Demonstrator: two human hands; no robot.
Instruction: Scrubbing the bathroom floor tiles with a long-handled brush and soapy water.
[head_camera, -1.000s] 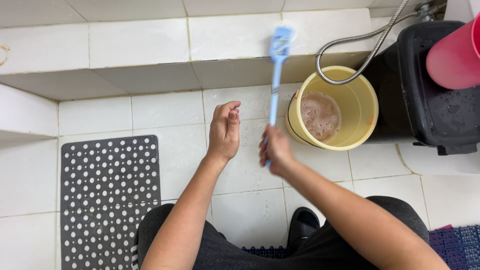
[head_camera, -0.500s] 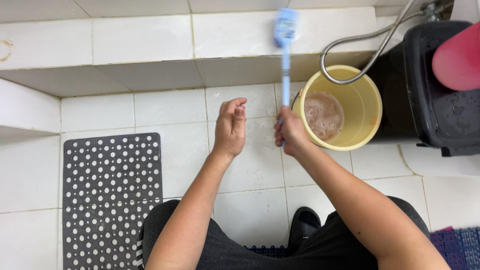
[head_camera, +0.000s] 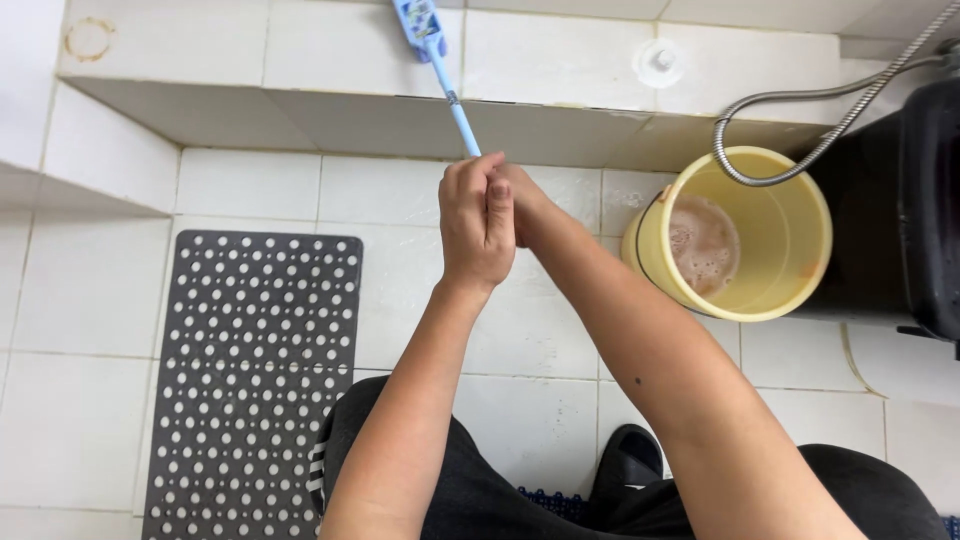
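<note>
Both my hands are clasped together around the thin light-blue handle of a long brush (head_camera: 452, 95). My left hand (head_camera: 474, 225) wraps over the front, and my right hand (head_camera: 522, 200) sits behind it, mostly hidden. The handle runs up and to the left from my hands, and the blue brush head (head_camera: 418, 22) rests on the raised white tiled ledge (head_camera: 250, 60) at the top.
A yellow bucket (head_camera: 790, 215) with brownish foamy water stands on the floor to the right, with a metal shower hose (head_camera: 800, 110) curving over it. A black object (head_camera: 930, 210) is at the far right. A dark perforated mat (head_camera: 250, 380) lies at the left.
My left hand has closed onto the handle beside my right hand. The brush head has swung left along the ledge, away from the bucket.
</note>
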